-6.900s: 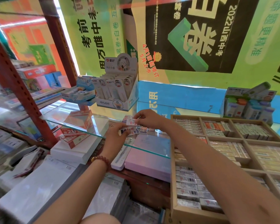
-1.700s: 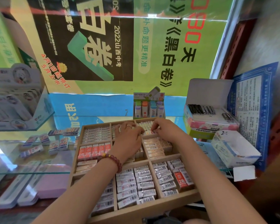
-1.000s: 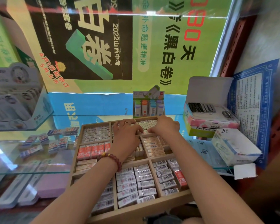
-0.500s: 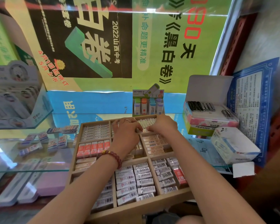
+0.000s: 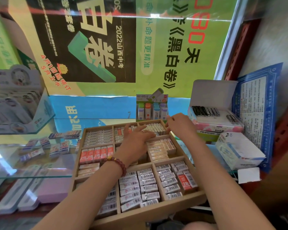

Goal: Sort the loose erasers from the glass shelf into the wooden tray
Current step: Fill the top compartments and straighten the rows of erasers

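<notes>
Here left hand, right hand crowd back row of wooden tray.

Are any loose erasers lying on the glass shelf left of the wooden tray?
Yes, several loose erasers lie scattered on the glass shelf there.

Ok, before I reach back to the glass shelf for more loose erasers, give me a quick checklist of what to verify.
1. Loose erasers to fetch: several lie on the glass shelf left of the wooden tray. Ok.
2. Left hand free: fingers straight over the far compartments, nothing visibly held. Ok.
3. Right hand free: fingers curled at the tray's far right corner; contents hidden. Cannot tell.
4. White erasers in the far right compartment: standing in a neat row. Ok.
5. Tray support: near edge juts past the shelf's front edge; what bears it is hidden. Cannot tell.
</notes>
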